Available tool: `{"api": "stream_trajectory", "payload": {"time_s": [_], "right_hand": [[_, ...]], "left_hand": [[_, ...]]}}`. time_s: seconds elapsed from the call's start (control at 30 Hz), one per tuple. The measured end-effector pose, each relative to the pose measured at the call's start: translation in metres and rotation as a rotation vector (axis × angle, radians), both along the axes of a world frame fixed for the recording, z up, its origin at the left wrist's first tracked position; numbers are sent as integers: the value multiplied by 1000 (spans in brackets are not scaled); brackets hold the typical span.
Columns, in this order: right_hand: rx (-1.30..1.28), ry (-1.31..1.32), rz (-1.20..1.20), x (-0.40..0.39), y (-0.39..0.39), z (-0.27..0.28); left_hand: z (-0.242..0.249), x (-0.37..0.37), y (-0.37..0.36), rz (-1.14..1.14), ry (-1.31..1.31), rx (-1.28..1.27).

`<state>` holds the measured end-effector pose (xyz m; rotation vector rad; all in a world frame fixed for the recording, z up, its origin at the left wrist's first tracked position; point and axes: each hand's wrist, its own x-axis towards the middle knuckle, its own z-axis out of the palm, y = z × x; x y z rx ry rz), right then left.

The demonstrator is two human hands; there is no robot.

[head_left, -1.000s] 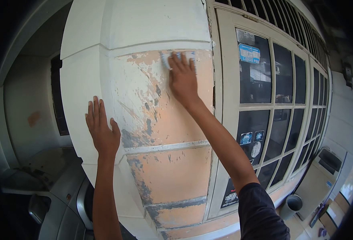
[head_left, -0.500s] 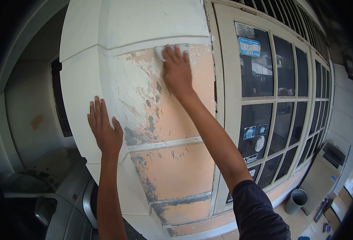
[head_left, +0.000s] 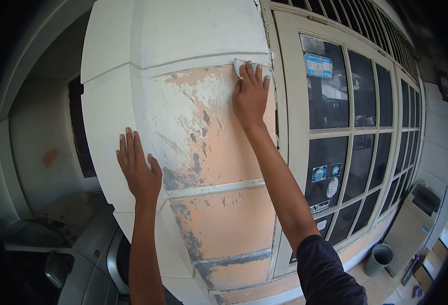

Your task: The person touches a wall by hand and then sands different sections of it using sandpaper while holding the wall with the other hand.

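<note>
My right hand point(head_left: 251, 99) lies over a sheet of sandpaper point(head_left: 239, 67), its white back printed in blue. It holds the sheet against the upper right of a peeling wall panel point(head_left: 234, 213), just under the white ledge. Patches of peach, white and grey show on the panel; what lies beneath the sheet is hidden. Further left, my left hand point(head_left: 139, 170) rests flat with fingers spread on the white pillar face point(head_left: 109, 112), and nothing is in it.
A door with glass panes point(head_left: 328, 147) and stickers stands to the right of the panel. At lower right are a grey bucket point(head_left: 379, 259) and a washing machine point(head_left: 412, 223). A silver vehicle point(head_left: 76, 259) is parked at lower left.
My right hand has slid the sandpaper rightwards along the top of the panel, towards the door frame. The left hand stays on the pillar, and the view has shifted slightly.
</note>
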<state>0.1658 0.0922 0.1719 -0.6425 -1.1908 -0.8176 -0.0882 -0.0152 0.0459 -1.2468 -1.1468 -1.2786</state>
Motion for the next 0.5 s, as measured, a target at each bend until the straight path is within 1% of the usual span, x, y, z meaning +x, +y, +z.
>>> {"api": "stream_trajectory", "payload": {"time_s": [0.03, 0.07, 0.1, 0.17, 0.23, 0.3, 0.37, 0.4, 0.43, 0.47, 0.5], "right_hand": [[4, 25, -16, -19, -3, 2], [11, -65, 25, -46, -7, 4], [16, -212, 99, -77, -16, 3], [82, -499, 74, -128, -18, -7], [37, -517, 89, -125, -18, -7], [25, -383, 52, -79, -8, -5], [10, -135, 1, -15, -2, -5], [-13, -62, 5, 3, -7, -3], [-42, 11, 10, 10, -9, -3], [14, 88, 62, -11, -3, -2], [37, 40, 51, -37, -7, 4]], "left_hand": [[-1, -1, 0, -3, 11, 7], [-1, -1, 0, -8, 21, 11], [-1, -1, -1, -15, 31, 18], [-1, -2, -3, -16, 37, 4], [0, -1, -4, -22, 48, -2], [-1, -3, -3, -21, 47, 7], [-1, -1, 0, 0, 27, 5], [-1, 0, 1, 14, 11, 4], [0, -1, 2, 12, 13, 22], [0, -1, 2, 11, 19, 28], [-1, 0, 2, 8, 26, 29]]}}
